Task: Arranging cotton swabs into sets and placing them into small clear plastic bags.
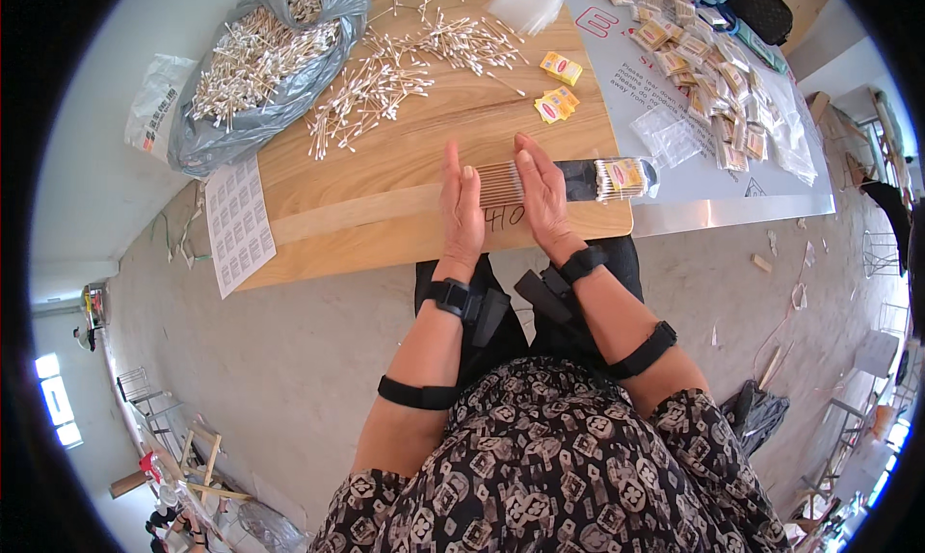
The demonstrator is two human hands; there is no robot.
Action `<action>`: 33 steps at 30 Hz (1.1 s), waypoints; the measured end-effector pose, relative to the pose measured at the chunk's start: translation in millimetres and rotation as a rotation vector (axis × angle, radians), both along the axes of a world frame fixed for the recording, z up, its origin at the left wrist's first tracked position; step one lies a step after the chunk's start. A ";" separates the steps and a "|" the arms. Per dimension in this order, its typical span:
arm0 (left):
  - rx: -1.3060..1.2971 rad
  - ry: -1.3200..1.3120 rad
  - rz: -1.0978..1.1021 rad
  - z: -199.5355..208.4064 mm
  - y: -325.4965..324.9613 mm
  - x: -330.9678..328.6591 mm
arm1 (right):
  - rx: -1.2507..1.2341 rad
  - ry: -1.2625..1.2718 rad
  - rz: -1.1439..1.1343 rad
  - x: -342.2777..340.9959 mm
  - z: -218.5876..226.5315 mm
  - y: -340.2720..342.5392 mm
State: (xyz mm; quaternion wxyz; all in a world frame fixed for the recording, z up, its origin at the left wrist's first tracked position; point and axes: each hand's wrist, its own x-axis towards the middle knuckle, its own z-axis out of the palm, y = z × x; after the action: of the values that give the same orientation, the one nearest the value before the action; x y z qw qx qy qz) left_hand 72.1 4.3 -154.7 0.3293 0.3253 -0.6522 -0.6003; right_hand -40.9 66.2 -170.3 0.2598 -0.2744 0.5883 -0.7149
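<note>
On the wooden table's front part, a row of brown-stick cotton swabs (498, 184) lies crosswise between my two palms. My left hand (463, 209) presses the row's left end, fingers straight and the thumb up. From the other end, my right hand (545, 198) closes in with its fingers together, hiding the tips there. Just right of it sits a dark flat piece (578, 180), and beside that a clear packet of swabs (607, 179) with a yellow label card (626, 174). Two small groups of yellow cards (556, 104) lie farther back.
A grey plastic bag (323, 81) full of loose swabs stands at the back left. Loose swabs (371, 95) spread over the wooden table (337, 216). Many filled packets (723, 81) are heaped on the grey board (626, 100) at right. A printed sheet (239, 225) hangs over the left edge.
</note>
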 end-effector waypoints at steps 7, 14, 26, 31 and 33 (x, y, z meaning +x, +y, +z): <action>-0.884 -0.879 -0.338 8.5 8.7 16.3 | 0.302 1.130 0.277 -28.6 6.8 37.1; -0.835 -0.878 -0.358 14.7 9.2 21.1 | 0.319 1.259 0.325 -24.0 7.1 35.7; -0.930 -0.923 -0.298 7.1 18.7 16.9 | 0.332 1.057 0.156 -55.3 24.2 63.9; -0.924 -0.892 -0.305 5.6 32.5 -2.9 | 0.649 1.231 0.014 -100.6 23.1 113.0; -0.908 -0.899 -0.324 6.1 39.9 -14.3 | 0.713 1.186 0.073 -104.0 15.2 120.7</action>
State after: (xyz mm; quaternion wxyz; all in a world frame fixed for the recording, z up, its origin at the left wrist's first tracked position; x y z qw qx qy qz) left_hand 57.7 44.2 -148.7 0.0349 0.2706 -0.9554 -0.1133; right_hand -144.9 186.9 -155.1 -0.0076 -0.5363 0.8204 -0.1979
